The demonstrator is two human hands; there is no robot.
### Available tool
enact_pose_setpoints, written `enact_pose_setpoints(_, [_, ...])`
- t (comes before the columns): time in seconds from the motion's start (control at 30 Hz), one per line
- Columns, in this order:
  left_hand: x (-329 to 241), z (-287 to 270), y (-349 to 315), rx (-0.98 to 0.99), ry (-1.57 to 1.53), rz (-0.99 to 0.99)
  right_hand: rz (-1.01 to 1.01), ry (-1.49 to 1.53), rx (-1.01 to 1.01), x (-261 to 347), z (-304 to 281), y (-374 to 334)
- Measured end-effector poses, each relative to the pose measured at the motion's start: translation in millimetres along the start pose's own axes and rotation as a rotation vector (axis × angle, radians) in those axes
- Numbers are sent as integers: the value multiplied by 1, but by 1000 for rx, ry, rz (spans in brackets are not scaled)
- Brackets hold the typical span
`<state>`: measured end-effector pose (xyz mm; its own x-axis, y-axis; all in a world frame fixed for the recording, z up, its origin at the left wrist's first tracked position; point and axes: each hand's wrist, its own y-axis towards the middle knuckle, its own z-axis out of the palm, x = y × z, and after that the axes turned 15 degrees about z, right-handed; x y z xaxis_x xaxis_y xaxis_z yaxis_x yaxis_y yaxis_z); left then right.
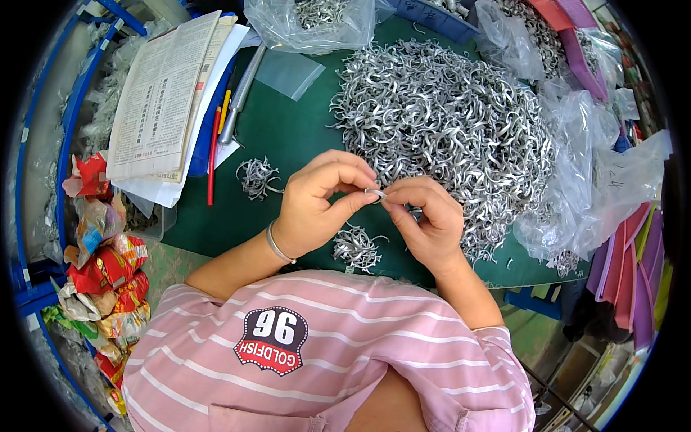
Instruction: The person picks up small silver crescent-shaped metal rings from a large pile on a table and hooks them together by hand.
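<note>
My left hand [322, 196] and my right hand [428, 217] meet over the near part of a green table. Between their fingertips is a thin curved silver metal piece [375, 193], pinched from both sides. Another bit of silvery metal [415, 211] shows within the curled fingers of my right hand. Just beyond the hands lies a large heap of curved metal strips [446, 115]. A small pile of similar strips [358, 249] sits close below the hands, and a second small pile [257, 178] lies left of my left hand. A bangle circles my left wrist.
Newspaper [155, 108] and papers lie at the left, beside a red pencil [214, 155] and a tapered metal rod [245, 90]. Plastic bags [576, 173] border the heap on the right. A blue bin [439, 16] stands at the back. Crumpled colourful wrappers [111, 281] fill the left side.
</note>
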<state>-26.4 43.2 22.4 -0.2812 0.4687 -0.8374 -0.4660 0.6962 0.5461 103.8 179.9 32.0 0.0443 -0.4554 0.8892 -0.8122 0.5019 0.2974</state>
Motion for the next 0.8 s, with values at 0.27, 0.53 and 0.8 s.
enact_pose_setpoints(0.27, [-27, -68, 1, 87, 713, -186, 133, -237, -113, -8, -19, -6])
enact_pose_setpoints(0.53, [-21, -111, -14, 312, 975, -155, -12, -620, -255, -15, -32, 26])
enact_pose_setpoints(0.8, [-18, -61, 5, 221, 682, -149, 58, -995, -267, -7, -21, 55])
